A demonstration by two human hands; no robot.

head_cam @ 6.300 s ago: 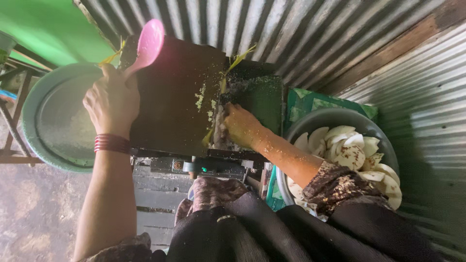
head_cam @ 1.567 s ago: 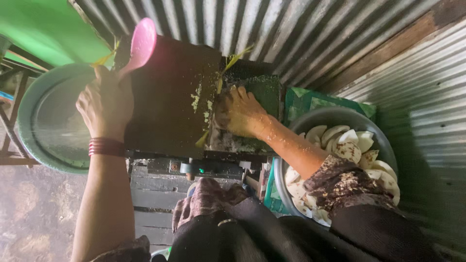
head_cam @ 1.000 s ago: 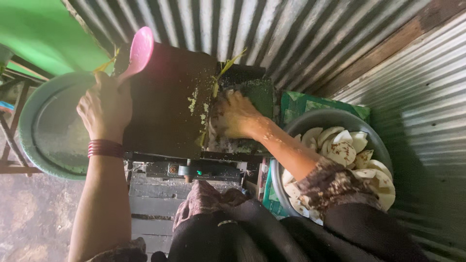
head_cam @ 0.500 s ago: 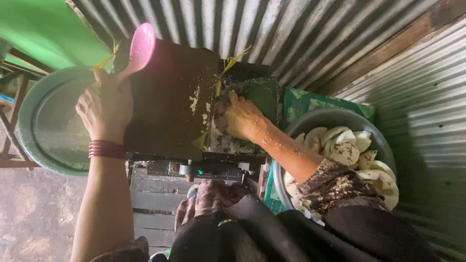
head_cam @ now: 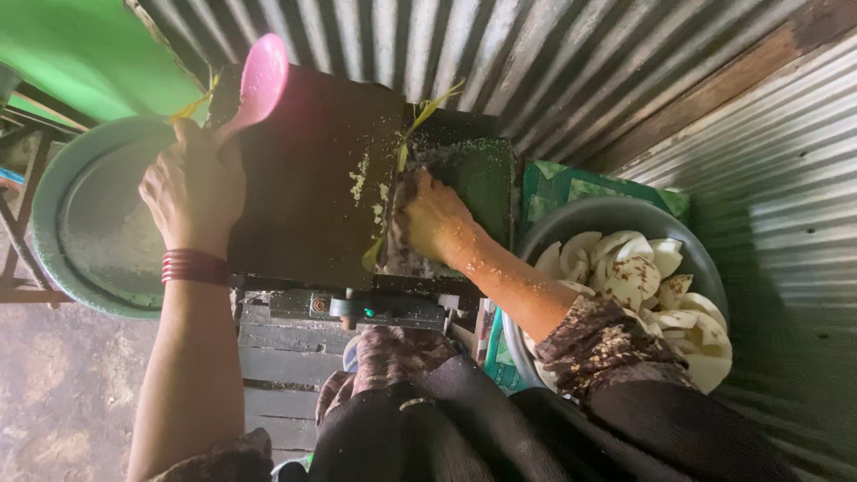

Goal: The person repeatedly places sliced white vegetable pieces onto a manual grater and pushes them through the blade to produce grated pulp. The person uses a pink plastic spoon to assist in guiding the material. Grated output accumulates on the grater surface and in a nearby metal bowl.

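Note:
A dark box-shaped grating machine (head_cam: pixel 312 178) stands in front of me, speckled with pale shreds. My left hand (head_cam: pixel 192 187) is closed around the handle of a pink plastic scoop (head_cam: pixel 259 82), held at the machine's left side above a large green round tray (head_cam: pixel 80 223). My right hand (head_cam: pixel 428 219) presses down into the machine's feed opening (head_cam: pixel 473 174) on the right; what lies under its palm is hidden. Pale crumbs stick to that hand and forearm. A grey metal bowl (head_cam: pixel 616 219) of white cut pieces (head_cam: pixel 647 281) sits to the right.
Corrugated metal sheeting (head_cam: pixel 536 62) walls the back and right side. A green woven cloth (head_cam: pixel 562 183) lies under the bowl. A green sheet (head_cam: pixel 80 45) hangs at top left. Wooden slats (head_cam: pixel 277 357) and a bare dirt floor (head_cam: pixel 54 393) lie below.
My right hand has stayed in the feed opening with small shifts, pressing down. My left hand keeps the pink scoop at the machine's left edge. The view wobbled slightly.

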